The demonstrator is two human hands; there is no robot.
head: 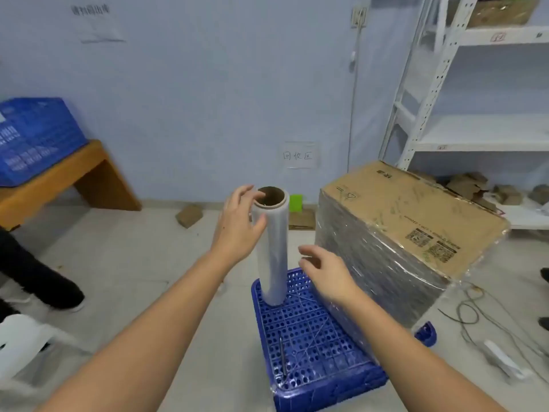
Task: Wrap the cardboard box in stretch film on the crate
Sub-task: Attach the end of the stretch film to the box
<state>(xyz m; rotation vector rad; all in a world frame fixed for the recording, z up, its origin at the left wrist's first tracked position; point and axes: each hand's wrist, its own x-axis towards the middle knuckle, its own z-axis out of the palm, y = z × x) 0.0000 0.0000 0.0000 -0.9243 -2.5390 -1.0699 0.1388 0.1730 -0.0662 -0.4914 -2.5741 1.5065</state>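
Observation:
A cardboard box point(416, 209) stands on the right half of an upturned blue crate point(309, 337), its sides covered in shiny stretch film while the top is bare. A roll of stretch film point(274, 251) stands upright on the crate's far left corner. My left hand point(239, 221) is at the roll's top end, thumb against its side and fingers over the cardboard core's rim. My right hand point(325, 270) hovers between the roll and the box with relaxed fingers, holding nothing. A thin dark pen-like tool point(282, 356) lies on the crate's near part.
White metal shelving point(463, 126) stands behind the box, with crumpled cardboard on its lowest shelf. Cables point(475, 316) trail on the floor at right. A blue crate point(32, 138) sits on a wooden bench at left. A person's dark leg and shoe point(41, 278) are at the left edge.

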